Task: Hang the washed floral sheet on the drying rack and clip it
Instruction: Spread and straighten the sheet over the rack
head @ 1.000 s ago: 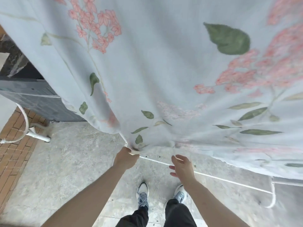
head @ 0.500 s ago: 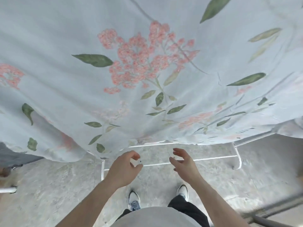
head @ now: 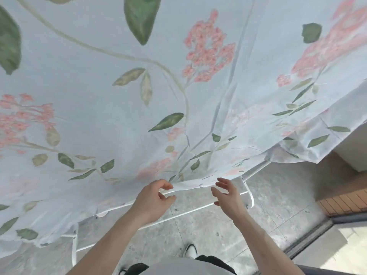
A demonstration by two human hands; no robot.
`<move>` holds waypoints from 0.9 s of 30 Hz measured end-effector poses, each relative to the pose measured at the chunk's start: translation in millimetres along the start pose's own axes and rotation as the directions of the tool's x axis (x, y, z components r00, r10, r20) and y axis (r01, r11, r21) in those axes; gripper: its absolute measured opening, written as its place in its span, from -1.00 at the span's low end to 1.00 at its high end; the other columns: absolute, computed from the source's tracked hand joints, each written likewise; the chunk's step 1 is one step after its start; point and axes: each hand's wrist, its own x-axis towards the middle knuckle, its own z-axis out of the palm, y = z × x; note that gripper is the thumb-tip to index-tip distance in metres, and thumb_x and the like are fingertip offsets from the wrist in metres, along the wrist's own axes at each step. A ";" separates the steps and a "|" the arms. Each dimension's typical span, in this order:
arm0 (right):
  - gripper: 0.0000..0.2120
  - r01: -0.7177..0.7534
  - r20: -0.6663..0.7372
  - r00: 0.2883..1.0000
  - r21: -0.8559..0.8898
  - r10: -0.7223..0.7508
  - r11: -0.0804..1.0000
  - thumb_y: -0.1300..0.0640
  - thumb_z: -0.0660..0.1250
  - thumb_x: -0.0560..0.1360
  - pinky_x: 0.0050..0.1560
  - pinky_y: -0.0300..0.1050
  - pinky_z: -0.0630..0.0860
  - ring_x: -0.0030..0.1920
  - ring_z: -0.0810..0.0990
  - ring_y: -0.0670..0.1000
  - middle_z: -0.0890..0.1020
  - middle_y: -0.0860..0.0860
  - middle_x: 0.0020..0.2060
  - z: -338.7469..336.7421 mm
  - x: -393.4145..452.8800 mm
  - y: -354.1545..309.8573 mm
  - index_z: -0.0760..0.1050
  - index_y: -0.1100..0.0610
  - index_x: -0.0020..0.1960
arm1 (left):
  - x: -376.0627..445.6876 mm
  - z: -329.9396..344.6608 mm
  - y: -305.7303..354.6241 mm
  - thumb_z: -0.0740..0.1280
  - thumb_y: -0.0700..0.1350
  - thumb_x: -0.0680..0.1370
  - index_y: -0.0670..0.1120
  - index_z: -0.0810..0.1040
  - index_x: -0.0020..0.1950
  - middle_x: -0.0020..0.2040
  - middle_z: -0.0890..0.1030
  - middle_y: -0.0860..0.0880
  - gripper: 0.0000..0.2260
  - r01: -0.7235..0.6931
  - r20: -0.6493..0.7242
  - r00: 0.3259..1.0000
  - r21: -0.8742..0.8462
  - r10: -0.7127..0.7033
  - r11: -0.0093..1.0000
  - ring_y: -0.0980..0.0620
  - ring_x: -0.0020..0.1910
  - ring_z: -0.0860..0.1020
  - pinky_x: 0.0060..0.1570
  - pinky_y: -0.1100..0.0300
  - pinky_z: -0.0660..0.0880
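Across most of the frame, floral sheet (head: 99, 106) draped over white drying rack (head: 249, 192), hem dipping to lower centre. Both hands just below that hem: left hand (head: 153, 201) loosely curled, fingertips brushing the edge; right hand (head: 228, 195) spread, holding nothing. Looks soft, limp, damp-heavy; best pinched along the hem.

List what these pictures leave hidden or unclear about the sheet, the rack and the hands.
- Drying rack, head view: the floral sheet covers its top; only lower white bars show.
- Clips: none visible.
- Sheet: cut off at the top, left and right edges.
- Left hand and right hand: beside the hem, contact unclear.
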 end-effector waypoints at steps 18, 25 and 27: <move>-0.60 -0.019 -0.235 0.969 0.239 0.077 0.971 0.09 0.39 0.62 -0.09 -0.09 0.66 0.10 0.70 0.02 0.60 -0.02 0.24 -137.7 54.9 -3.9 0.42 0.00 0.43 | 78.9 84.4 132.0 0.39 0.14 0.57 0.20 0.47 0.34 0.29 0.45 0.31 -0.65 -0.141 0.217 0.970 0.133 0.110 0.981 0.28 0.03 0.55 -0.17 0.34 0.41; -0.51 -0.065 -0.231 0.960 0.363 0.157 0.930 0.09 0.39 0.63 -0.06 -0.04 0.66 0.12 0.68 0.09 0.59 0.00 0.20 -174.0 95.8 -8.8 0.35 0.10 0.51 | 89.2 100.5 148.9 0.38 0.16 0.57 0.18 0.39 0.43 0.35 0.36 0.23 -0.55 -0.223 0.183 0.966 0.236 0.183 0.946 0.18 0.14 0.52 0.22 0.10 0.52; -0.50 -0.082 -0.215 0.959 0.409 0.183 0.909 0.09 0.38 0.64 -0.02 -0.01 0.67 0.14 0.68 0.11 0.57 0.05 0.23 -184.6 113.9 -13.0 0.33 0.11 0.53 | 94.8 105.3 156.0 0.37 0.17 0.57 0.18 0.38 0.45 0.36 0.37 0.24 -0.54 -0.220 0.161 0.969 0.242 0.185 0.945 0.19 0.15 0.52 0.20 0.12 0.52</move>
